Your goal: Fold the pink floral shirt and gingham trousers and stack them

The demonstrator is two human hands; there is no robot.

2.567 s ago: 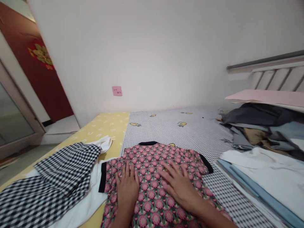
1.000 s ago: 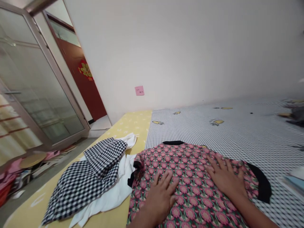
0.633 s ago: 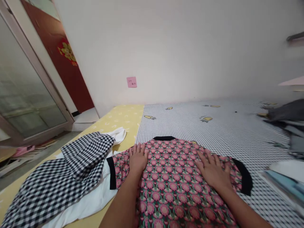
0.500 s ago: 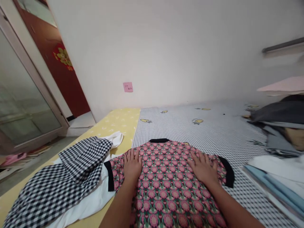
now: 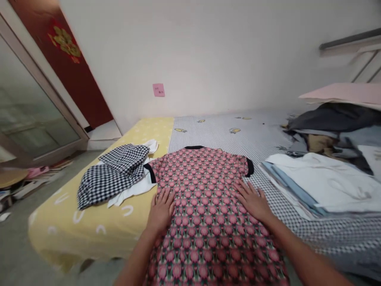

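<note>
A short-sleeved top [image 5: 202, 198] with pink flowers and black trim lies spread on the bed, its black collar pointing toward the wall and its lower part reaching past the bottom of the view. My left hand [image 5: 161, 207] rests flat on its left side below the sleeve, fingers extended. On the opposite side my right hand [image 5: 253, 200] also lies flat, fingers spread, below the right sleeve. Neither hand grips the fabric. Left of the top sits a black-and-white checked garment [image 5: 113, 174], with white cloth [image 5: 135, 190] partly under it.
Folded white and blue clothes [image 5: 324, 182] lie to the right on the bed. Behind them rises a pile of dark clothes [image 5: 330, 119] topped by pink cloth [image 5: 345, 93]. The yellow sheet [image 5: 89, 226] drops over the bed's left front edge. A wall [image 5: 208, 59] stands behind.
Both hands have slid down the top toward me, from sleeve height to its sides. The view has shifted, showing more of the bed's front edge and the clothes at right.
</note>
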